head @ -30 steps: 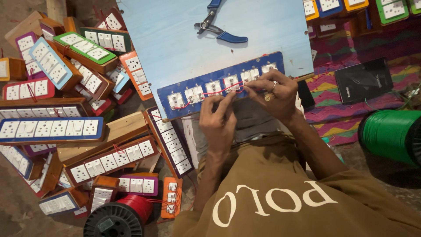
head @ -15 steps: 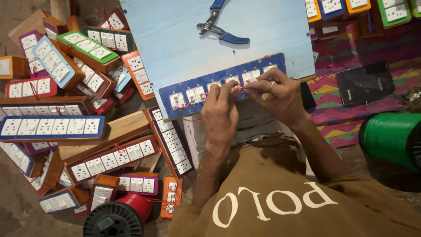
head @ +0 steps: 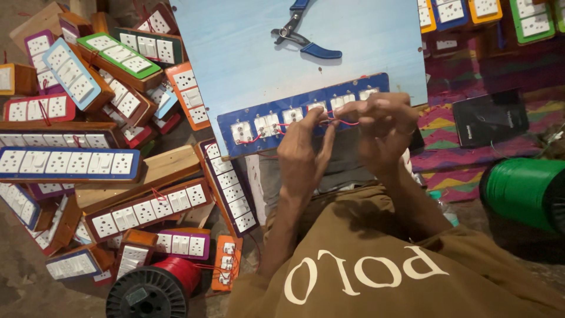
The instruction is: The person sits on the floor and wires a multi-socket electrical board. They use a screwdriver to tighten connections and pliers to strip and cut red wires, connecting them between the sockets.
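A long blue switch panel (head: 259, 126) with white switch backs lies face down along the near edge of a pale blue board (head: 247, 59). A thin red wire (head: 347, 122) runs along the panel's terminals. My left hand (head: 303, 153) pinches the red wire near the panel's middle. My right hand (head: 382, 126) covers the panel's right part, fingers closed on the same wire. The panel's right end is hidden under my right hand.
Blue-handled pliers (head: 306, 41) lie on the board's far side. A heap of wooden switch boxes with coloured plates (head: 88, 159) fills the left. A red wire spool (head: 159, 285) sits at bottom left, a green spool (head: 524, 188) at right, a black case (head: 488, 118) beyond.
Both hands have shifted slightly right along the panel, working the red wire from terminal to terminal. The view has tilted a little; nothing else moved.
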